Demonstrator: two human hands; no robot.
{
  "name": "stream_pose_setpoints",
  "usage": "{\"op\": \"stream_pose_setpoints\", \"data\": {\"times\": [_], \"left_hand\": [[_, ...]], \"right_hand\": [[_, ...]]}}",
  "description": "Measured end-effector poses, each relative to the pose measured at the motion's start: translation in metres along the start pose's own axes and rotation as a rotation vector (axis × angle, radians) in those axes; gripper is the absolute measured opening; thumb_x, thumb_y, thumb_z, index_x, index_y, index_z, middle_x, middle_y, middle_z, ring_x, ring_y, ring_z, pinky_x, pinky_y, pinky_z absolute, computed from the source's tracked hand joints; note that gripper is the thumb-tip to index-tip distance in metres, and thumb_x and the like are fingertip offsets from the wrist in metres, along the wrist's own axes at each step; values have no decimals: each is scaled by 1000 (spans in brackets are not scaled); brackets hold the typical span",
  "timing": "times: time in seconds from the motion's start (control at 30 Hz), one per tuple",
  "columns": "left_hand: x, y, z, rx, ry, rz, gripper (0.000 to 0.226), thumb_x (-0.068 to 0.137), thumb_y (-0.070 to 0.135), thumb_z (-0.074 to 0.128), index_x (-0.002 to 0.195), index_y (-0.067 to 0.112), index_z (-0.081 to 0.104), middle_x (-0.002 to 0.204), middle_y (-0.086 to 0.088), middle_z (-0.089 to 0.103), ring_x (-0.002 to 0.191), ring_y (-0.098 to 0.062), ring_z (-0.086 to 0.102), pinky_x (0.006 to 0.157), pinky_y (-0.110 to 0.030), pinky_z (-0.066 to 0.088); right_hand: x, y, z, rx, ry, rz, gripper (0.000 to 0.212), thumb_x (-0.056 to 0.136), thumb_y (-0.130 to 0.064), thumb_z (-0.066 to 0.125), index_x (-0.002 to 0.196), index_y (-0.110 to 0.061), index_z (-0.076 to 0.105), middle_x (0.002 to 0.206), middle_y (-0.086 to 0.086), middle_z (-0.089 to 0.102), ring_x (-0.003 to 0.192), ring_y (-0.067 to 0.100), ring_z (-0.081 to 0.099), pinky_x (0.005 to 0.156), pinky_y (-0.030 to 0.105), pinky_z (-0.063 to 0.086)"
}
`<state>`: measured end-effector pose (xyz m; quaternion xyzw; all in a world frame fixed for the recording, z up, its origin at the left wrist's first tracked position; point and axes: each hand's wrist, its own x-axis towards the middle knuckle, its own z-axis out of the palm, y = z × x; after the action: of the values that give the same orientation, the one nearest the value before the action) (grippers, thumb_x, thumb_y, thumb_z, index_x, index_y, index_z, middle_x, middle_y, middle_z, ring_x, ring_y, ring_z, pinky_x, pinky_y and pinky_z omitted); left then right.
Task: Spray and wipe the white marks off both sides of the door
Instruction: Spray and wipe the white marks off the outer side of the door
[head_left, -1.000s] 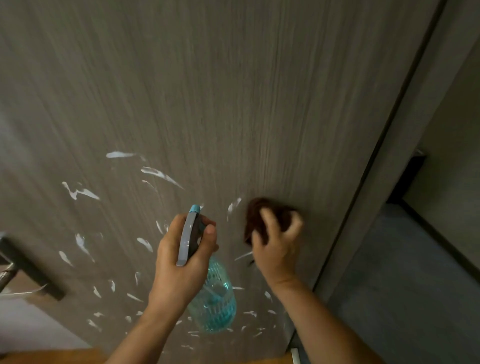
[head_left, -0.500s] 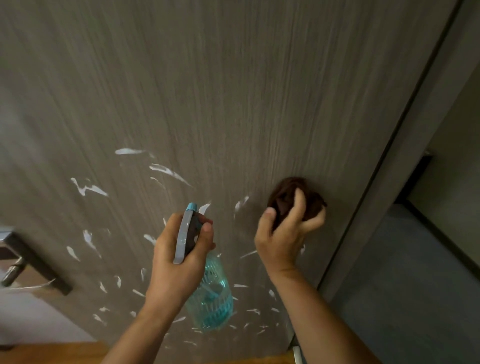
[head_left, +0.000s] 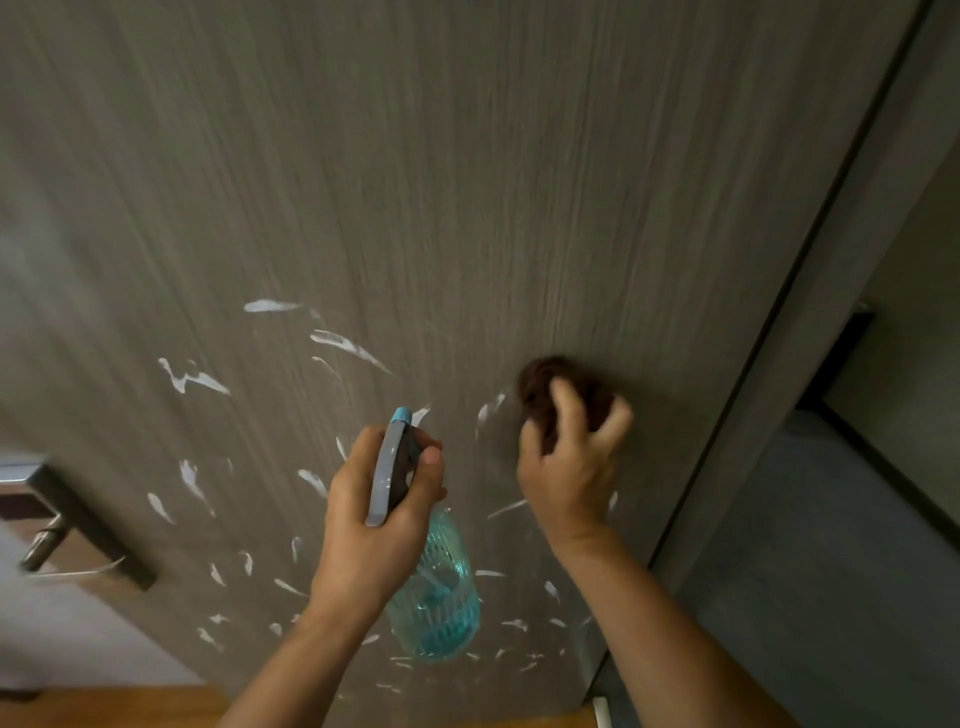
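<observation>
Head view | I'm seeing left hand (head_left: 371, 525) gripping translucent blue plastic spray bottle (head_left: 441, 597) | right hand (head_left: 569, 462) clutching bunched dark-brown cloth (head_left: 545, 384), pressing it against grey wood-grain door (head_left: 467, 182)

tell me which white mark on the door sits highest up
The long horizontal white streak at the top of the cluster on the grey woodgrain door. Every other mark lies below it, and it runs nearly level.

Grey wood-grain door (head_left: 467, 182) carries scattered white marks (head_left: 195, 379) across its lower half. Brown cloth (head_left: 545, 387) pressed against it. Metal handle (head_left: 47, 535) at its left edge.
</observation>
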<state>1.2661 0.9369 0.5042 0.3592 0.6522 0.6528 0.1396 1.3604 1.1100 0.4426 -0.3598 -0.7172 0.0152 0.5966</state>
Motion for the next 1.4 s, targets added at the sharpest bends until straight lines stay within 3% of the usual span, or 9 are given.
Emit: {"op": "stream_pose_setpoints", "data": {"times": [0.1,0.27,0.4,0.6,0.87,0.97,1.13,1.27,1.4], "left_hand": [[2,0,-2,22,-5,22,2,100,16,68,101,14,68,94,-4,73,82,-27,76,77,-47,65],[2,-11,0,112,-17,-5,8,98,22,72,99,28,66,85,5,72,75,-23,76,74,-56,62],[-2,-22,13,219,-32,8,11,97,24,73,91,26,64,78,3,67,66,-18,68,61,-43,57],[-1,-32,39,256,-61,-14,15,95,22,75,88,23,62,69,2,63,57,-10,62,49,-22,48],[-4,-33,29,208,-35,30,13,97,20,73,89,22,62,73,2,63,63,-16,61,56,-35,51],[-4,-29,15,211,7,55,14,97,18,72,88,22,62,71,1,62,62,-16,61,54,-33,49],[-2,-23,-9,194,23,55,9,97,20,71,93,23,65,74,-3,68,66,-20,67,57,-40,53],[-2,-18,-23,180,41,66,9,98,20,70,93,24,65,75,-3,68,72,-28,72,62,-49,57],[-3,-14,-30,183,39,72,6,99,25,70,95,26,65,78,-1,69,74,-28,73,67,-57,57]], "right_hand": [[-20,-6,0,18,-169,-126,47,86,-33,63,131,-27,54,124,15,39,92,40,58,73,48,59],[25,-4,-16,185,98,142,38,91,-21,73,128,-13,66,123,21,48,98,38,57,83,42,55],[52,-5,-22,173,144,131,39,95,-21,74,130,-7,65,126,24,46,104,36,57,87,41,56],[40,-5,-30,192,74,34,38,95,-21,75,128,-4,68,128,23,46,108,32,58,98,15,44],[36,-6,-24,178,52,-18,36,89,-20,80,123,-10,73,123,21,51,103,34,61,90,26,51],[5,-11,-2,78,-95,-99,46,77,-21,85,121,-20,71,115,16,50,90,41,61,74,41,56],[-40,-11,8,14,-312,-234,43,75,-25,86,114,-24,69,106,11,52,83,35,61,62,43,59],[4,-24,-6,126,5,51,38,79,-19,87,115,-14,75,110,18,55,89,36,59,74,39,53],[39,-28,-5,174,194,110,34,87,-21,82,119,-10,74,113,20,54,94,35,60,82,36,52]]}}
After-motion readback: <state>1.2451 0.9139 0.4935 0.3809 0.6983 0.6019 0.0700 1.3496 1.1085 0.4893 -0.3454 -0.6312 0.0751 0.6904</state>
